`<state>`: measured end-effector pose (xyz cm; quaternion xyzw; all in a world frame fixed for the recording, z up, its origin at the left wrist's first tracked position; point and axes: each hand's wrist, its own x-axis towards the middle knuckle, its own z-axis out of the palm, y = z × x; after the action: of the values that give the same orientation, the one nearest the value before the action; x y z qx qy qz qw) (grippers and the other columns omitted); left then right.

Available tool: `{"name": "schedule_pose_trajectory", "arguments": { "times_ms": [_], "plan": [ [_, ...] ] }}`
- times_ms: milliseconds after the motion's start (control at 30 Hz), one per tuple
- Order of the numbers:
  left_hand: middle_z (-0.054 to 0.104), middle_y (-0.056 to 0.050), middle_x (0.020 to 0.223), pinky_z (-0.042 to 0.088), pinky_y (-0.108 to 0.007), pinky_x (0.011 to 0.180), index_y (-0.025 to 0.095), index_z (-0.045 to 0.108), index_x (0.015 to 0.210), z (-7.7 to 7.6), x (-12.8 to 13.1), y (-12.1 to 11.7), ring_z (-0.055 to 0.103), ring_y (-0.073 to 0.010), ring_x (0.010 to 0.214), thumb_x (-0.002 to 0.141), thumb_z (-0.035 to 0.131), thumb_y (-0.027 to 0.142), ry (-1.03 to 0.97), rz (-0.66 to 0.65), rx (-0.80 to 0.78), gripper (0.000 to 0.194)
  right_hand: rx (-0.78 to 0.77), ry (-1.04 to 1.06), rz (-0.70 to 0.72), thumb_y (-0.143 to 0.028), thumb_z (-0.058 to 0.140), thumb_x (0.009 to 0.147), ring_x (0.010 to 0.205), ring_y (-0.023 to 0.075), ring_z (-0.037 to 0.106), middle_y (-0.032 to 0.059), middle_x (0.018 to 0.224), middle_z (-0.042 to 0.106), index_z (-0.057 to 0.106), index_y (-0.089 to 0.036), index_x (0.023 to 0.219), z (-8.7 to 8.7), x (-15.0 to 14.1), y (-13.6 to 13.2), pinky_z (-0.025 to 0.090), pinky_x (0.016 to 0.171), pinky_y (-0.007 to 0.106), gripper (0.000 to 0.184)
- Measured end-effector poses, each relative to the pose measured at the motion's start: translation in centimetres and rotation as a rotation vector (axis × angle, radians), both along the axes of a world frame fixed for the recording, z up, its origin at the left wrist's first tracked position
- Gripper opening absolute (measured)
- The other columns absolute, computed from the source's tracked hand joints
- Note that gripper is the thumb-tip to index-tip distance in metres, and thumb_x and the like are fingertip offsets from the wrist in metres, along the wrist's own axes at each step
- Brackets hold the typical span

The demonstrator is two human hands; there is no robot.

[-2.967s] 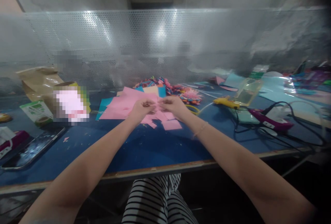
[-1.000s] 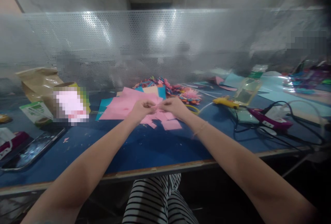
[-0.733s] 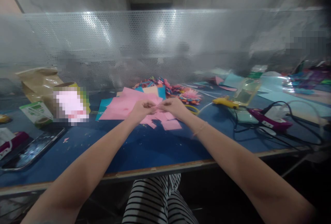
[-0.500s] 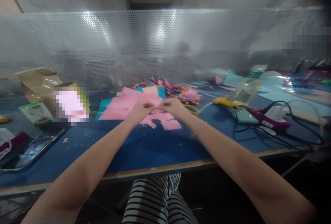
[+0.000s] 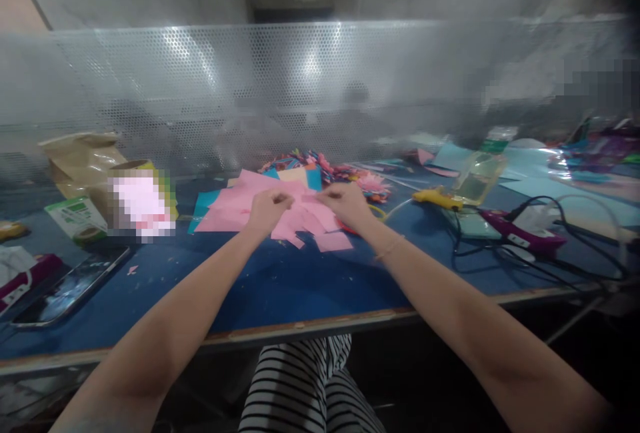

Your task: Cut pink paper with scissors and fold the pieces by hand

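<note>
Over the pink paper sheets (image 5: 227,209) my left hand (image 5: 269,211) is closed in a pinch; what its fingertips hold, if anything, blends with the pink behind. My right hand (image 5: 346,207), a little way to the right, pinches a small piece of pink paper (image 5: 310,199) that points toward the left hand. Below the hands lie loose cut pink pieces, one squarish piece (image 5: 333,241) nearest me. Blue-green paper (image 5: 201,205) shows under the pink sheets. Behind the right hand is a heap of folded, many-coloured paper flowers (image 5: 373,183).
A yellow glue gun (image 5: 437,198) lies at the right beside a bottle (image 5: 477,176) and a purple power strip (image 5: 525,229) with tangled cables. At the left are a phone (image 5: 70,286), a brown paper bag (image 5: 83,159) and a roll of tape (image 5: 163,186). A perforated metal screen (image 5: 280,59) stands behind.
My hands have moved apart from where their fingertips met, the left going left and the right going right. A small pink piece now shows at my right fingertips.
</note>
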<state>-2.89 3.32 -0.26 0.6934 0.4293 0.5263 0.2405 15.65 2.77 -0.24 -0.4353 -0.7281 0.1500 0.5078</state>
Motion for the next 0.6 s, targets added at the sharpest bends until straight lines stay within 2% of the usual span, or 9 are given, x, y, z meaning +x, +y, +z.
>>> {"name": "schedule_pose_trajectory", "arguments": {
  "times_ms": [67,200,300,400,500,567,600],
  "plan": [
    [0.059,-0.002,0.055,0.043,-0.024,0.058,0.014,0.061,0.058,-0.2,0.0,0.2,0.055,-0.0116,0.055,0.057,0.061,0.025,-0.107,0.018,-0.078,0.011,0.183,-0.072,-0.106,-0.03,0.052,0.07,0.067,0.0143,0.055,0.0053,0.067,0.062,0.065,-0.015,0.065,0.0,0.3,0.1,0.043,0.066,0.027,0.02],
    [0.063,-0.008,0.064,0.045,-0.03,0.067,0.01,0.061,0.067,-0.1,1.1,-0.6,0.059,-0.0144,0.062,0.058,0.062,0.036,-0.379,-0.289,-0.405,0.027,0.388,-0.235,-0.074,-0.027,0.047,0.075,0.084,0.0157,0.054,0.0063,0.088,0.062,0.066,-0.019,0.075,-0.5,0.1,0.3,0.041,0.079,0.031,0.02],
    [0.063,-0.007,0.065,0.045,-0.03,0.071,0.01,0.061,0.069,-0.1,2.2,-1.5,0.059,-0.0132,0.065,0.056,0.065,0.034,-0.502,-0.362,-0.436,0.028,0.474,-0.386,0.0,-0.024,0.042,0.078,0.094,0.0152,0.051,0.0054,0.101,0.059,0.064,-0.022,0.087,-1.0,-0.7,0.1,0.038,0.084,0.032,0.023],
    [0.062,-0.004,0.062,0.045,-0.027,0.07,0.011,0.059,0.062,-0.1,2.4,-1.7,0.058,-0.0108,0.062,0.052,0.067,0.028,-0.549,-0.32,-0.404,0.022,0.536,-0.491,0.064,-0.024,0.039,0.08,0.098,0.0144,0.048,0.0046,0.105,0.057,0.061,-0.023,0.095,-1.1,-1.1,-0.1,0.037,0.086,0.032,0.027],
    [0.058,-0.001,0.055,0.045,-0.026,0.065,0.011,0.054,0.056,-0.2,2.0,-1.3,0.057,-0.0102,0.057,0.053,0.065,0.027,-0.524,-0.236,-0.352,0.019,0.527,-0.524,-0.014,-0.027,0.04,0.079,0.101,0.0168,0.046,0.0079,0.107,0.054,0.059,-0.019,0.098,-0.8,-0.3,0.4,0.035,0.088,0.033,0.028],
    [0.055,0.0,0.052,0.045,-0.026,0.062,0.012,0.052,0.055,-0.2,1.7,-1.0,0.056,-0.0103,0.055,0.054,0.064,0.027,-0.488,-0.197,-0.325,0.019,0.403,-0.539,-0.204,-0.026,0.04,0.078,0.1,0.0199,0.046,0.0132,0.104,0.054,0.058,-0.012,0.098,-0.7,1.0,1.2,0.036,0.086,0.035,0.031],
    [0.054,0.001,0.051,0.045,-0.026,0.061,0.012,0.051,0.055,-0.3,1.5,-0.8,0.056,-0.0102,0.055,0.054,0.063,0.027,-0.47,-0.189,-0.315,0.019,0.285,-0.61,-0.276,-0.025,0.04,0.076,0.099,0.0215,0.047,0.0152,0.101,0.055,0.059,-0.01,0.096,-0.7,1.8,1.6,0.037,0.084,0.035,0.031]
  ]
}}
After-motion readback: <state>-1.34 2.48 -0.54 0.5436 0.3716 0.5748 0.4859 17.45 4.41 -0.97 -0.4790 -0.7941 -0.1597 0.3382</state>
